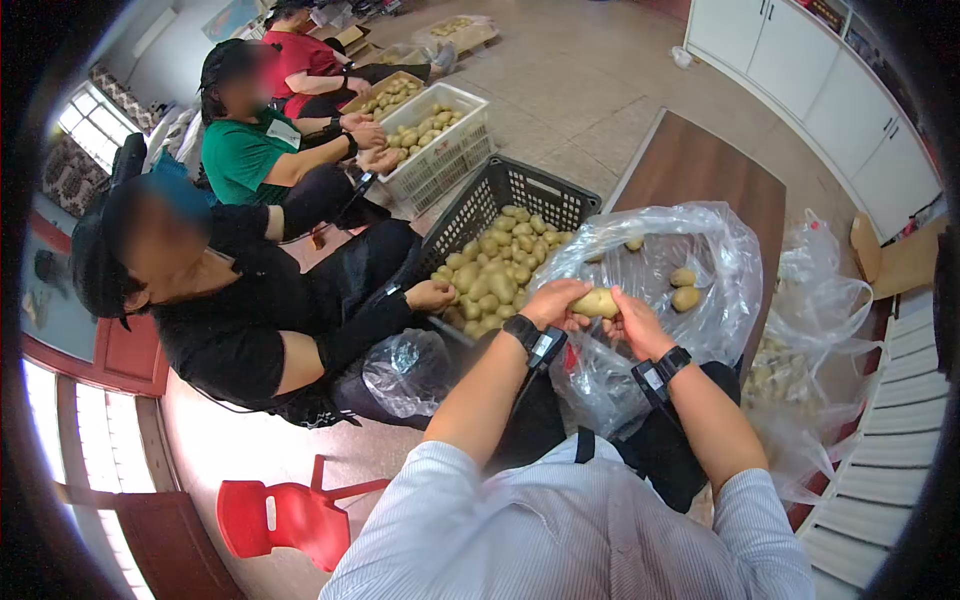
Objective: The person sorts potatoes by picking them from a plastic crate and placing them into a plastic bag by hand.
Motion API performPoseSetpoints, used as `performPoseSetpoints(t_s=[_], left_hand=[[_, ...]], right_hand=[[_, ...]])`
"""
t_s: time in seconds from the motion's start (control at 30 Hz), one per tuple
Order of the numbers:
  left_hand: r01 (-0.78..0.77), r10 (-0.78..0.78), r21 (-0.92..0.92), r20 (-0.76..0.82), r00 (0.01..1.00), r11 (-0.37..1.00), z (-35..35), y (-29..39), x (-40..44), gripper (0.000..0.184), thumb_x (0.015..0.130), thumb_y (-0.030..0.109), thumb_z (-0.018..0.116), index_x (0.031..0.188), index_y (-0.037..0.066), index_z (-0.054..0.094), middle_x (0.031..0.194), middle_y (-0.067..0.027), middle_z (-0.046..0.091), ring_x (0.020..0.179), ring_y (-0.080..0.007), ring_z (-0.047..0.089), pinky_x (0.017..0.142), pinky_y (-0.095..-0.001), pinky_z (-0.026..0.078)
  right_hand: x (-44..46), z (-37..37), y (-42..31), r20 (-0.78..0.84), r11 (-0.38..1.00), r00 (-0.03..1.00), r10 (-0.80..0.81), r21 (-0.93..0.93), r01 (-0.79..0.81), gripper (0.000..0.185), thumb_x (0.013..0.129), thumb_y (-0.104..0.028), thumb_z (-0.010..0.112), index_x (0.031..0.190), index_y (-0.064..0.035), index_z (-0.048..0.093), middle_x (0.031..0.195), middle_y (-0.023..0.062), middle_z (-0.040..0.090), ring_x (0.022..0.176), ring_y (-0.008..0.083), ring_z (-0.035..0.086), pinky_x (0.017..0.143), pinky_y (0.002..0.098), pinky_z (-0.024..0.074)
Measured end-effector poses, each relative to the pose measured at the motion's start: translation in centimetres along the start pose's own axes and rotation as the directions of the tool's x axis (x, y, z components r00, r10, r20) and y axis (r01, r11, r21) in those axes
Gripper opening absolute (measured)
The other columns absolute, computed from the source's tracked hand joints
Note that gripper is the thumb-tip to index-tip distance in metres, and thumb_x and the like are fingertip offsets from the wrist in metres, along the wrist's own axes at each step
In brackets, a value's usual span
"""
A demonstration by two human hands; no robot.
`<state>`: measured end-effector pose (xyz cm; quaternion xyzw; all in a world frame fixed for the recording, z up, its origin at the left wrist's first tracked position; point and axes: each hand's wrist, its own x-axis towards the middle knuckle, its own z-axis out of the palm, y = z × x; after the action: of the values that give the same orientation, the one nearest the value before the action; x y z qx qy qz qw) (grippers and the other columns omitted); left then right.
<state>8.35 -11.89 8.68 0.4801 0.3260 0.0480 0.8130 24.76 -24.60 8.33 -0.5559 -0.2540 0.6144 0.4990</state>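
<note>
A long pale potato (597, 304) lies between my two hands, above the near rim of a clear plastic bag (735, 235). My left hand (557, 303) has its fingers closed on the potato's left end. Around its right end curl the fingers of my right hand (637, 322). Inside the open bag rest a few loose potatoes (685, 298). Just left of the bag stands a black plastic crate (520, 180) heaped with potatoes (492, 262). The undersides of my fingers are partly hidden.
A co-worker in black (235, 300) sits at my left, one hand at the black crate. Two other people sit beyond, by a white crate (440, 165) of potatoes. A brown table (690, 165) is ahead, a red chair (290, 515) behind left, filled plastic bags (810, 370) at right.
</note>
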Motion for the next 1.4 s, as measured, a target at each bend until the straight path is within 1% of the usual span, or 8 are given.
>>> performPoseSetpoints(t_s=[0.3,0.43,0.63,0.83,0.97,1.17,1.27,1.4], left_hand=[[-0.4,0.415,0.137,-0.105,0.904,0.906,-4.4,-3.8,3.8,0.037,0.092,0.035,0.053,0.118,0.008,0.051,0.093,-0.0098,0.062,0.058,-0.0168,0.063,0.045,-0.0259,0.051],[-0.332,0.189,-0.443,-0.336,0.923,0.833,-1.8,-0.5,0.4,0.03,0.095,0.029,0.051,0.115,0.006,0.051,0.089,-0.0089,0.063,0.058,-0.0167,0.06,0.047,-0.0264,0.05],[-0.546,0.155,-0.517,-0.617,0.771,0.659,-4.3,-0.7,0.4,0.03,0.094,0.025,0.051,0.116,0.004,0.05,0.091,-0.0103,0.061,0.066,-0.0232,0.06,0.056,-0.0321,0.053],[-0.633,-0.038,-0.543,-0.775,0.631,0.551,-7.3,-2.8,1.0,0.03,0.088,0.027,0.054,0.104,0.001,0.056,0.095,-0.0155,0.061,0.08,-0.0309,0.06,0.063,-0.0397,0.053],[-0.315,0.185,0.011,-0.829,0.528,0.949,-7.9,-3.0,1.0,0.027,0.084,0.027,0.06,0.095,0.003,0.06,0.086,-0.0122,0.063,0.075,-0.0267,0.062,0.061,-0.0383,0.052],[0.429,0.415,0.678,-0.718,0.559,0.597,-7.3,-2.1,-0.2,0.02,0.078,0.027,0.066,0.082,0.007,0.065,0.073,-0.0061,0.064,0.068,-0.0218,0.063,0.057,-0.0366,0.051],[-0.26,0.307,0.19,-0.774,0.554,0.947,-6.6,-2.0,-0.5,0.022,0.082,0.024,0.059,0.083,0.003,0.064,0.075,-0.0103,0.064,0.068,-0.0228,0.063,0.054,-0.0349,0.05],[-0.694,0.237,-0.503,-0.694,0.679,0.515,-5.7,-2.2,1.3,0.026,0.085,0.022,0.052,0.085,-0.002,0.064,0.077,-0.0144,0.063,0.067,-0.0239,0.062,0.052,-0.0333,0.049]], right_hand=[[0.3,-2.2,1.0,-0.132,0.99,0.991,-0.006,-0.142,-0.013,0.035,0.097,-0.041,0.046,0.094,-0.0076,0.057,0.072,0.0011,0.059,0.058,0.0072,0.053,0.051,0.0212,0.0426],[2.4,-7.1,3.6,-0.206,0.796,0.944,-0.258,-0.598,0.087,0.028,0.09,-0.03,0.055,0.094,-0.0018,0.06,0.075,0.0058,0.062,0.067,0.0176,0.059,0.06,0.0296,0.0465],[1.1,-10.3,0.6,-0.356,0.334,0.608,-0.71,-0.93,-0.155,0.029,0.075,-0.018,0.062,0.1,-0.0032,0.063,0.102,0.0183,0.063,0.1,0.0347,0.057,0.087,0.0414,0.0452],[1.3,-12.2,0.0,-0.444,0.392,0.684,-0.579,-0.887,-0.244,0.039,0.072,-0.009,0.063,0.109,-0.0051,0.054,0.125,0.019,0.051,0.109,0.0359,0.052,0.092,0.0446,0.0427],[2.3,-13.5,0.5,-0.432,0.353,0.713,-0.552,-0.896,-0.269,0.05,0.072,-0.01,0.064,0.118,-0.0063,0.047,0.135,0.0175,0.042,0.115,0.0364,0.049,0.094,0.046,0.0421],[2.0,-12.8,0.2,-0.433,0.312,0.729,-0.53,-0.899,-0.306,0.055,0.072,-0.012,0.066,0.123,-0.0075,0.044,0.13,0.0186,0.046,0.113,0.0398,0.049,0.094,0.047,0.0432],[0.8,-11.5,-1.0,-0.453,0.215,0.746,-0.488,-0.891,-0.4,0.053,0.072,-0.013,0.065,0.121,-0.0094,0.048,0.116,0.0152,0.051,0.102,0.0379,0.055,0.089,0.0461,0.0443],[0.8,-11.4,-0.5,-0.48,0.182,0.745,-0.464,-0.874,-0.451,0.058,0.069,-0.018,0.07,0.122,-0.0115,0.049,0.119,0.0125,0.051,0.104,0.0375,0.053,0.09,0.046,0.0444]])
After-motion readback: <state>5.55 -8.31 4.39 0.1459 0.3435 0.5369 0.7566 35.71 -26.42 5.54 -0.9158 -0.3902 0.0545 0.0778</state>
